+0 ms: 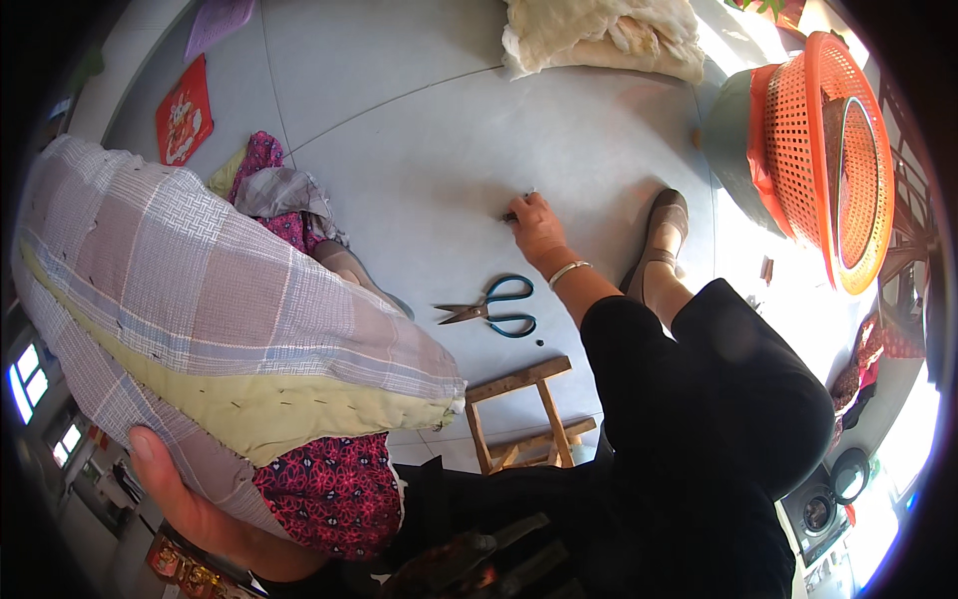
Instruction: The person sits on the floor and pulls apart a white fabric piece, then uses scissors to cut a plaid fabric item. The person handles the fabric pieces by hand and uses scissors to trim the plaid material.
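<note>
My left hand [198,517] supports a padded, stitched cloth piece [247,284] from below, with the thumb on its edge and the other fingers hidden. Grey-mauve plaid, a pale green strip with dark stitches and a pink-and-navy floral patch make up this piece. Down at the grey tiled floor, my right hand [537,228] has its fingers bent around a small dark object [510,217], too small to identify. Scissors with teal handles [511,307] lie on the floor with blades parted. A small dark round thing [539,343] rests below them.
A low wooden stool [520,380] stands close to my body. Orange plastic baskets [793,142] sit at the right over a grey-green container [730,146]. Cream batting [599,37] lies at the far side. A red printed packet [185,112] and fabric scraps [281,195] are at left.
</note>
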A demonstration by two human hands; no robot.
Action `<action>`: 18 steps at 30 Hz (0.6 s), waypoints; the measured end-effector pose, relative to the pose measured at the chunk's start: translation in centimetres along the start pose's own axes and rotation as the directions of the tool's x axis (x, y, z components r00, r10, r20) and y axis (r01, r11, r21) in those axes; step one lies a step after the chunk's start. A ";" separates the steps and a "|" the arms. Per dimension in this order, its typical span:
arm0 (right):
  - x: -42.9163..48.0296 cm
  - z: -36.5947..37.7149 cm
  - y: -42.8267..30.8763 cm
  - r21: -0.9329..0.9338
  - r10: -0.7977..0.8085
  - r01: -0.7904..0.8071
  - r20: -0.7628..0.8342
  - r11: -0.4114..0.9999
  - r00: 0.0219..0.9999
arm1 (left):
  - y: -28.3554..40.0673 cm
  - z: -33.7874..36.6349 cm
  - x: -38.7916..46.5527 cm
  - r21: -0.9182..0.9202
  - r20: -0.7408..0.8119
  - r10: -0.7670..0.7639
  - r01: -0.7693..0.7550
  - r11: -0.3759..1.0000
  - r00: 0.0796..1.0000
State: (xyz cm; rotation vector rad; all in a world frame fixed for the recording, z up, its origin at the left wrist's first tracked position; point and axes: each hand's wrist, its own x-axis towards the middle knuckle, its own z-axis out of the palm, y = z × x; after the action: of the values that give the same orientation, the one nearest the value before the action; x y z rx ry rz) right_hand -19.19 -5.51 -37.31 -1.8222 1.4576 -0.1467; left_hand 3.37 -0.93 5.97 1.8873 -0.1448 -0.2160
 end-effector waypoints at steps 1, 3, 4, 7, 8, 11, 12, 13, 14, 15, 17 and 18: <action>-0.4 0.0 -1.0 -0.081 0.033 -0.030 0.030 0.996 0.999 | 0.1 0.1 0.0 0.002 0.008 -0.005 0.005 1.000 1.000; -0.8 -0.9 -2.4 -0.168 0.104 -0.102 0.006 0.981 0.995 | 0.2 -0.1 0.1 0.001 0.022 -0.020 0.020 1.000 1.000; -1.1 -1.9 -2.7 -0.171 0.142 -0.147 -0.042 0.974 0.989 | 0.2 -0.3 0.2 -0.001 0.030 -0.029 0.029 1.000 0.999; -1.7 -5.3 -3.2 -0.136 0.305 -0.317 -0.105 0.939 0.947 | 0.2 -1.3 0.4 -0.010 0.097 -0.064 0.066 0.998 0.993; -1.0 -6.3 -3.2 -0.151 0.433 -0.428 0.003 0.891 0.901 | 0.3 -1.7 0.6 -0.023 0.176 -0.061 0.066 0.998 0.982; -0.7 -8.6 -3.2 -0.239 0.297 -0.281 0.033 0.929 0.954 | 0.3 -2.2 1.9 -0.117 0.465 0.022 0.037 0.992 0.885; -0.8 -8.7 -3.3 -0.305 0.221 -0.203 0.024 0.930 0.975 | 0.2 -2.4 2.1 -0.145 0.533 0.090 -0.014 0.989 0.841; -0.8 -8.8 -3.5 -0.260 0.107 -0.117 -0.051 0.958 0.993 | 0.0 -2.5 2.3 -0.155 0.537 0.109 -0.030 0.987 0.837; -1.0 -8.7 -3.6 -0.240 0.053 -0.076 -0.098 0.968 0.994 | -0.1 -2.7 2.5 -0.157 0.540 0.110 -0.028 0.987 0.835; -1.5 -8.6 -3.6 -0.236 0.021 -0.050 -0.122 0.971 0.992 | -0.1 -3.0 2.7 -0.181 0.538 0.140 -0.049 0.982 0.831; -2.2 -7.8 -3.6 -0.088 -0.049 0.040 -0.102 0.995 0.994 | -0.4 -3.7 2.7 -0.235 0.567 0.173 -0.043 0.971 0.805; -2.8 -7.3 -3.5 -0.010 -0.110 0.110 -0.152 0.994 0.982 | -0.5 -4.0 2.5 -0.252 0.569 0.163 -0.018 0.968 0.806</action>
State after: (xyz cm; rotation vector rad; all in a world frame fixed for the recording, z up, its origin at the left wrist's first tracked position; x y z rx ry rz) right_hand -21.30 -6.55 -29.11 -1.9292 1.4608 -0.3467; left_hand 6.73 2.44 6.53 1.5165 -0.6060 -0.7220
